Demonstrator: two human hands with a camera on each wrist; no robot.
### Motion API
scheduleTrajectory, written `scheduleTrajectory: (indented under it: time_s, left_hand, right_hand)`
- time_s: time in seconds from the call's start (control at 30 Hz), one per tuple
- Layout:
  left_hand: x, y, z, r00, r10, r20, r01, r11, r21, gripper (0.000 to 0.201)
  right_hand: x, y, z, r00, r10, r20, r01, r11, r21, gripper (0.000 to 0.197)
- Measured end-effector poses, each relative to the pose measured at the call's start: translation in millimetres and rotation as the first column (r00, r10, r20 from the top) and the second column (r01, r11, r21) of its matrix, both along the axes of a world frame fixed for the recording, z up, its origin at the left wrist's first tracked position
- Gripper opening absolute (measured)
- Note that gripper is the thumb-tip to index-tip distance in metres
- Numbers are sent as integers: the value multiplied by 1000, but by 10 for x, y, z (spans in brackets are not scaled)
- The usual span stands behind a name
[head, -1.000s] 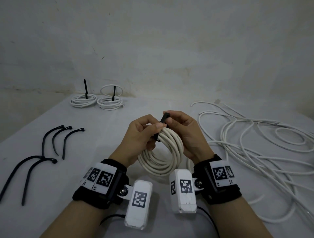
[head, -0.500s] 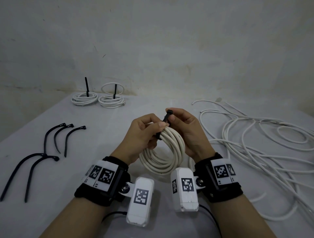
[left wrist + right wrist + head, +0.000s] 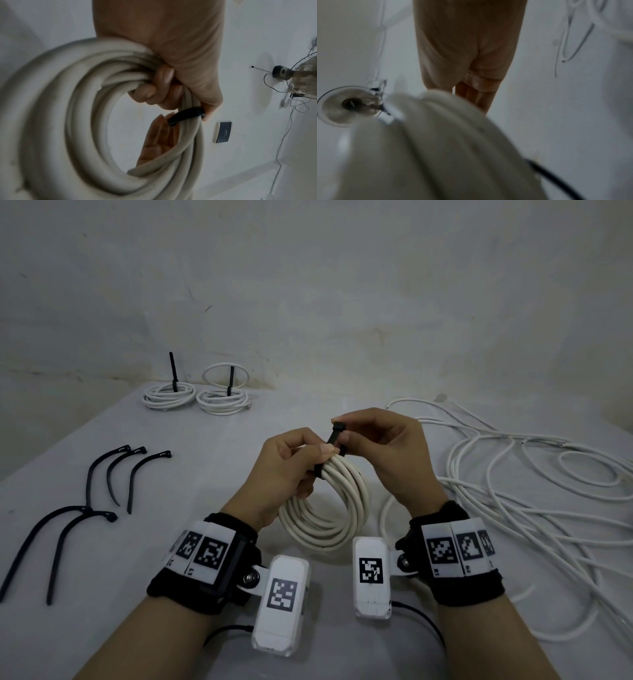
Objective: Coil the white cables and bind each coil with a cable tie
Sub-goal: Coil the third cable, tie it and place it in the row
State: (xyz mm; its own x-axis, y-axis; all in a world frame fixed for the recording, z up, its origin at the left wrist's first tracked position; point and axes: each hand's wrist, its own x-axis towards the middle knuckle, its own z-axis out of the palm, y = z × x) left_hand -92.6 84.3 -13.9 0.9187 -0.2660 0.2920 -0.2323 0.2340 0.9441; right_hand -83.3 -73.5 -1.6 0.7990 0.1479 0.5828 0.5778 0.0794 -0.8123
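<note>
A coil of white cable (image 3: 327,508) hangs upright above the table's middle, gripped at its top by my left hand (image 3: 291,467). The left wrist view shows the same coil (image 3: 68,121) with my left fingers (image 3: 154,88) curled round its strands. A black cable tie (image 3: 334,440) wraps the top of the coil, also seen as a black cable tie (image 3: 185,116) under my thumb. My right hand (image 3: 380,450) pinches the tie's upper end just right of my left thumb. In the right wrist view the coil (image 3: 428,148) is blurred and close.
Two bound coils (image 3: 195,395) with upright black ties lie at the back left. Several loose black cable ties (image 3: 113,474) lie on the left of the table (image 3: 205,460). A tangle of loose white cable (image 3: 531,491) covers the right side.
Both hands stay at the coil's top. The right hand has lifted the tie's end slightly higher; the coil has hardly moved.
</note>
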Motion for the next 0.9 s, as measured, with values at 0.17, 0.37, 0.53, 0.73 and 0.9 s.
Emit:
scheduleTrajectory:
  time_s: [0.17, 0.37, 0.53, 0.73, 0.9]
  left_hand:
    - [23, 11, -7, 999, 35, 26, -35, 999, -14, 15]
    - [22, -11, -23, 995, 66, 70, -66, 998, -7, 14]
    - [21, 3, -38, 992, 81, 95, -80, 997, -13, 14]
    - [29, -25, -29, 989, 118, 93, -120, 993, 21, 18]
    - [2, 11, -17, 982, 136, 135, -149, 984, 98, 15]
  right_hand:
    - [-12, -20, 15, 999, 35, -27, -36, 999, -28, 24]
    - [-17, 25, -10, 950, 211, -229, -187, 975, 124, 10]
    - [-11, 15, -28, 873, 352, -338, -319, 936, 151, 7]
    - [-17, -14, 30, 892, 259, -370, -215, 964, 155, 7]
    - [-57, 13, 54, 934, 58, -352, -35, 997, 72, 12]
